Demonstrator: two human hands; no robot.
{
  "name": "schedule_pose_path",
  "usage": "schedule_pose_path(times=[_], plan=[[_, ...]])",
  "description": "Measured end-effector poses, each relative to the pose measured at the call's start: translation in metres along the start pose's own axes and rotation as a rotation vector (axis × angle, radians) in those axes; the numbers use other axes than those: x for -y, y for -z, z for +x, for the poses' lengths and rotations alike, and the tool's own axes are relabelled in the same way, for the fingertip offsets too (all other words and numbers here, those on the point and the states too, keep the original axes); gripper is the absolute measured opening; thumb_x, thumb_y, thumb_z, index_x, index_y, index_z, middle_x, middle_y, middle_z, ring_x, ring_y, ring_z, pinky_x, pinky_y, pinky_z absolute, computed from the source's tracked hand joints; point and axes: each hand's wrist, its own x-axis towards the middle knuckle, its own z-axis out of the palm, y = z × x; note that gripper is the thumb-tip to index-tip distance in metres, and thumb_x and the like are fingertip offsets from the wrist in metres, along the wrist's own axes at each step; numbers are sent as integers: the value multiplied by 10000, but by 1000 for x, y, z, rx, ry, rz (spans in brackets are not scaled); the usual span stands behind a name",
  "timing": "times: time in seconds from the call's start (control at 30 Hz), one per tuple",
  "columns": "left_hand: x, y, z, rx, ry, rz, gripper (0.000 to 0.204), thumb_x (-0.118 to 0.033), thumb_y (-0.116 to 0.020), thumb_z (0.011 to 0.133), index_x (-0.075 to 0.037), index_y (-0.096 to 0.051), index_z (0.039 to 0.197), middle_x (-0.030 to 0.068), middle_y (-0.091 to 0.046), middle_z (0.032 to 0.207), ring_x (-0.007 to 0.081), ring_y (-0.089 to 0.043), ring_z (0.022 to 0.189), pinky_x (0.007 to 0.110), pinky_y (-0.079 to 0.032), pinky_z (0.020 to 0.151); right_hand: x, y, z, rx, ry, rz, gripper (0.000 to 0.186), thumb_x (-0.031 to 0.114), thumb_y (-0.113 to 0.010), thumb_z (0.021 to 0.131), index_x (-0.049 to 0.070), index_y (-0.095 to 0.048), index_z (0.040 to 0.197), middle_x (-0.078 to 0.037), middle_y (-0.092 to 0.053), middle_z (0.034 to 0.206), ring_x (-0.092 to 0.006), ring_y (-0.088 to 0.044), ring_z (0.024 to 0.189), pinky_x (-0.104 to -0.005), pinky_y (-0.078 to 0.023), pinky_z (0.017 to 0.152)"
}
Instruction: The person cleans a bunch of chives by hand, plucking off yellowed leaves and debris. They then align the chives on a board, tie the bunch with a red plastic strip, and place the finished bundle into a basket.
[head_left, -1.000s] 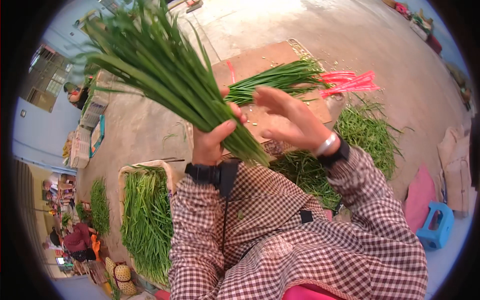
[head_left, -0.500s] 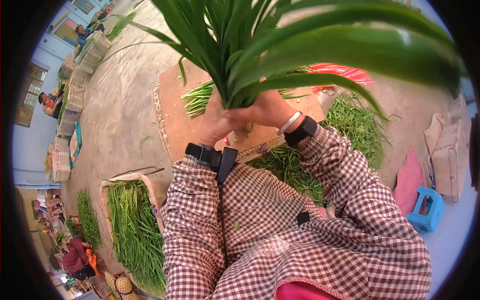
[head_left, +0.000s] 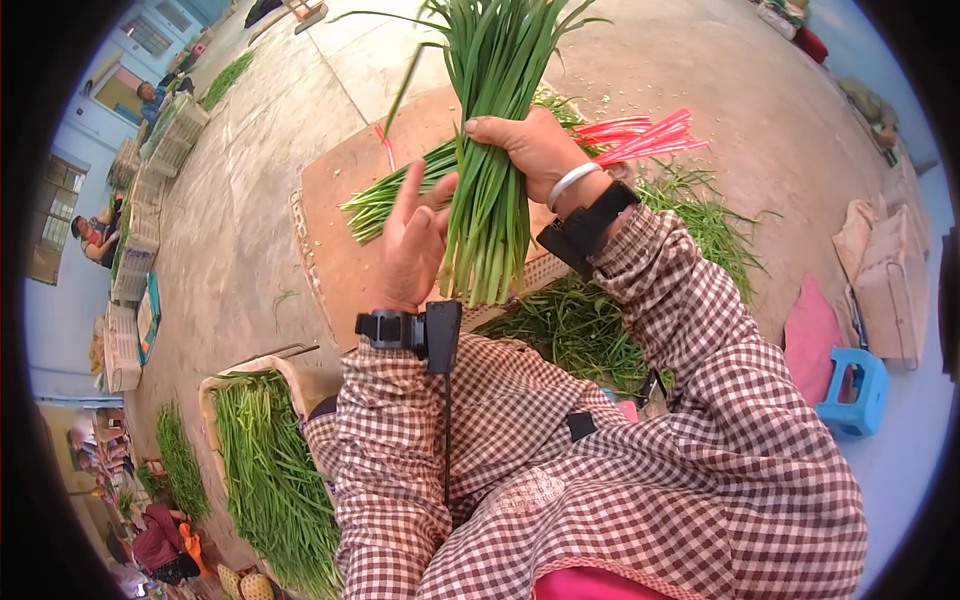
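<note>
Right hand (head_left: 550,160) is clamped around a bunch of garlic chives (head_left: 488,215), with the thumb laid across its front. The bunch is held nearly upright over the near part of a brown board (head_left: 335,185), its pale cut ends pointed down toward the wearer and its green leaves fanned out at the top. The left hand (head_left: 408,245) is held with its fingers apart, just beside the left edge of the bunch; whether the leaves are touched by it cannot be told. A white bangle (head_left: 573,184) is worn on the right wrist, and black straps (head_left: 392,330) are fastened on both wrists.

Behind the held bunch, a second bundle of chives (head_left: 375,205) is laid on the board, and red-and-white strips (head_left: 650,135) are spread at the far right. Loose greens are heaped on the floor in a pile (head_left: 575,335) between the board and the wearer's lap. To the left, a pale-rimmed basket (head_left: 209,405) is filled with long chives (head_left: 270,480). At the right, a blue plastic stool (head_left: 852,395) is seen near a wall.
</note>
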Motion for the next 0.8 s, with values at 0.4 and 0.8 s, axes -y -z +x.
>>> schedule_pose_path(times=[0.4,0.8], plan=[[47,-51,-28,-236,294,462,285,-165,-690,857,38,-629,1046,92,-674,890,153,-652,686,287,-557,607,-23,34,-14,-151,-8,-26,157,33,-664,816,-68,-632,932,-94,-654,776,-172,-640,620,-303,-546,542],[68,-12,-72,187,276,1516,299,28,-574,729,70,-623,1021,130,-639,691,183,-619,629,320,-506,596,-17,62,-13,-255,124,-74,141,20,-652,816,-76,-626,916,-103,-648,751,-175,-634,594,-310,-538,524]])
